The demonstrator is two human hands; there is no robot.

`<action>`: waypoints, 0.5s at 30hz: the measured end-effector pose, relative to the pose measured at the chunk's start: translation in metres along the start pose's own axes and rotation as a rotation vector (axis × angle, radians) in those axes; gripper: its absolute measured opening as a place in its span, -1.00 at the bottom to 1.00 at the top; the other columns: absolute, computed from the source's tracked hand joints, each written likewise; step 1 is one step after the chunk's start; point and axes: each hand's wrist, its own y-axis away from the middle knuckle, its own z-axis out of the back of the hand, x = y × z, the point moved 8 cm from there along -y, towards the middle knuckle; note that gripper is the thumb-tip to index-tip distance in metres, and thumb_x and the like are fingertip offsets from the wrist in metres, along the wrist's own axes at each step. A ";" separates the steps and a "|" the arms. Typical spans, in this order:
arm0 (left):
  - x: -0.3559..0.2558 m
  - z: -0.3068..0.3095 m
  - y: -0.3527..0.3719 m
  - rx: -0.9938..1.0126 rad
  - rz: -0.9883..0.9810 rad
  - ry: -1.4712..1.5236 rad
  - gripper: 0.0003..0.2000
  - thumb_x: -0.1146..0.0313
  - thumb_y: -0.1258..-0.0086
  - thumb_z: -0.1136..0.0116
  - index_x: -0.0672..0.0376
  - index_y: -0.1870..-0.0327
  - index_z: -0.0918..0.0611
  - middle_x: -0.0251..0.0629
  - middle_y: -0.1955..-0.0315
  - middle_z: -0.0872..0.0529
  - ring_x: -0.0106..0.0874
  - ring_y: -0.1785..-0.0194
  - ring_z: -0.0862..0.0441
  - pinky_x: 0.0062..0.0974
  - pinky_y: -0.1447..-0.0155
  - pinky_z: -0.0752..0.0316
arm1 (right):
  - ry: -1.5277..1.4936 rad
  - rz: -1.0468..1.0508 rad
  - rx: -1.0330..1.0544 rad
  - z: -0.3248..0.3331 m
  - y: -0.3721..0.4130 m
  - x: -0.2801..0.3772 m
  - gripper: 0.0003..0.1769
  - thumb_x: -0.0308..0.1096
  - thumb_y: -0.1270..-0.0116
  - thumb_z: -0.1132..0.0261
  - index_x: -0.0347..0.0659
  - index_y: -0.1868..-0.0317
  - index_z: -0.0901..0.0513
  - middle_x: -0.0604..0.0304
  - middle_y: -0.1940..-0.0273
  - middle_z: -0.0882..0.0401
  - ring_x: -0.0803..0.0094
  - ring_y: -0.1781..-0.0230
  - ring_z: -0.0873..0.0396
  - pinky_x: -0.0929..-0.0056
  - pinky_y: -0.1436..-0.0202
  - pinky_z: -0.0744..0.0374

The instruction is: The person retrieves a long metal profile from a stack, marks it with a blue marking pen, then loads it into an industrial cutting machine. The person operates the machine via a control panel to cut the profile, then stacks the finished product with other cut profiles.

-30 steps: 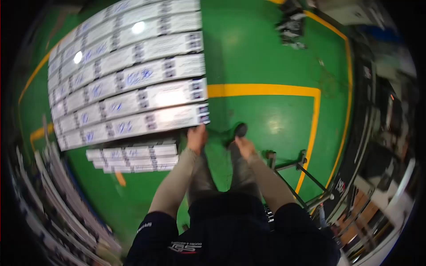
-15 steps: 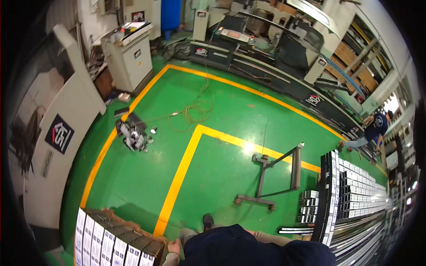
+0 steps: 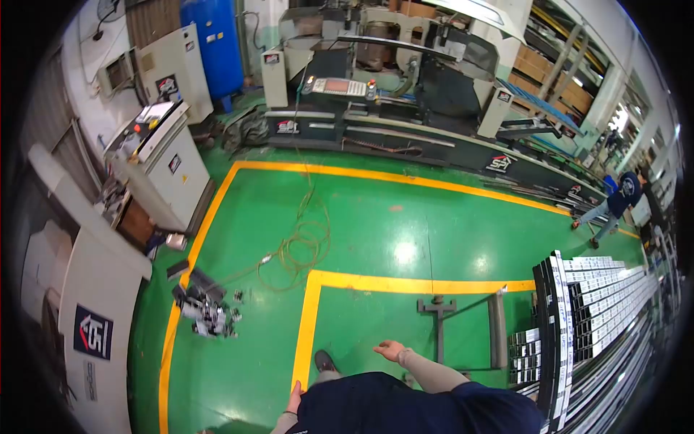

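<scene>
The right grip (image 3: pixel 390 350) hangs ahead of the dark shirt (image 3: pixel 405 405), fingers loosely curled on nothing visible, apparently for balance; the left grip (image 3: pixel 295 398) is beside the shirt, partly hidden, and whether it holds anything cannot be told. The metal stand (image 3: pixel 497 329), apart from the right grip, is on the floor (image 3: pixel 376 318) within 1 yellow line (image 3: pixel 309 322), presumably marking a bay, with profiles (image 3: pixel 601 307) stacked lengthwise to its right, likely for even support.
</scene>
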 end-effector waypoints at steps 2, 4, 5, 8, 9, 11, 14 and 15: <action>-0.084 -0.046 -0.040 0.112 0.090 -0.052 -0.26 -0.22 -0.44 -0.07 0.23 -0.41 -0.34 0.07 -0.26 -0.51 -0.20 -0.31 -0.48 -0.20 -0.33 -0.37 | -0.132 -0.020 -0.087 0.041 -0.032 0.006 -0.18 0.26 -0.28 -0.23 -0.28 -0.29 -0.54 -0.11 -0.19 -0.61 0.06 -0.25 -0.55 0.28 -0.35 -0.45; -0.231 -0.139 -0.016 0.237 0.127 -0.215 -0.16 -0.27 -0.47 0.03 0.18 -0.55 -0.11 0.07 -0.42 -0.36 -0.12 -0.45 -0.35 -0.06 -0.45 -0.23 | -0.338 -0.016 -0.217 0.081 -0.071 -0.011 -0.23 0.22 -0.26 -0.27 -0.33 -0.19 -0.62 -0.11 -0.09 -0.68 0.08 -0.14 -0.63 0.28 -0.27 -0.52; -0.288 -0.176 -0.030 0.305 0.089 -0.254 -0.16 -0.27 -0.49 0.07 0.18 -0.57 -0.05 0.07 -0.44 -0.33 -0.07 -0.46 -0.32 0.03 -0.47 -0.18 | -0.414 -0.066 -0.263 0.098 -0.080 -0.018 -0.25 0.20 -0.26 -0.28 -0.36 -0.13 -0.65 -0.08 0.01 -0.71 0.10 -0.02 -0.66 0.28 -0.19 -0.55; -0.431 -0.279 -0.113 0.313 -0.074 -0.461 -0.27 -0.17 -0.50 -0.02 0.14 -0.50 -0.20 -0.03 -0.38 -0.43 -0.12 -0.42 -0.39 -0.03 -0.42 -0.26 | -0.670 -0.206 -0.435 0.123 -0.129 -0.079 -0.30 0.14 -0.26 -0.32 -0.43 -0.05 -0.67 0.02 0.22 -0.75 0.17 0.25 -0.68 0.27 0.01 -0.61; -0.470 -0.317 -0.147 0.322 -0.135 -0.503 -0.31 -0.14 -0.50 -0.05 0.13 -0.48 -0.25 -0.07 -0.35 -0.47 -0.14 -0.42 -0.40 -0.05 -0.41 -0.28 | -0.575 -0.302 -0.361 0.128 -0.147 -0.096 -0.43 0.02 -0.29 -0.34 -0.38 -0.02 -0.66 0.03 0.23 -0.73 0.25 0.26 -0.67 0.33 0.10 -0.62; -0.541 -0.390 -0.196 0.316 -0.267 -0.443 -0.38 -0.10 -0.50 -0.08 0.11 -0.41 -0.33 -0.12 -0.29 -0.53 -0.19 -0.36 -0.45 -0.11 -0.36 -0.34 | -0.279 -0.267 -0.195 0.133 -0.189 -0.150 -0.48 0.03 -0.30 -0.32 -0.34 0.07 -0.69 0.06 0.27 -0.72 0.26 0.28 -0.67 0.31 0.12 -0.61; -0.620 -0.487 -0.237 0.281 -0.362 -0.365 -0.35 -0.12 -0.45 -0.16 0.17 -0.36 -0.38 -0.12 -0.22 -0.57 -0.22 -0.29 -0.52 -0.17 -0.30 -0.40 | -0.215 -0.308 -0.093 0.144 -0.271 -0.204 -0.39 0.17 -0.30 -0.27 -0.32 0.11 -0.73 0.04 0.24 -0.76 0.21 0.16 -0.69 0.24 -0.02 -0.58; -0.630 -0.509 -0.258 0.280 -0.348 -0.407 -0.36 -0.12 -0.45 -0.16 0.17 -0.35 -0.39 -0.13 -0.20 -0.58 -0.24 -0.25 -0.55 -0.19 -0.25 -0.43 | -0.277 -0.399 -0.092 0.163 -0.280 -0.193 -0.38 0.18 -0.30 -0.26 -0.31 0.10 -0.73 0.03 0.20 -0.76 0.22 0.11 -0.69 0.24 -0.06 -0.58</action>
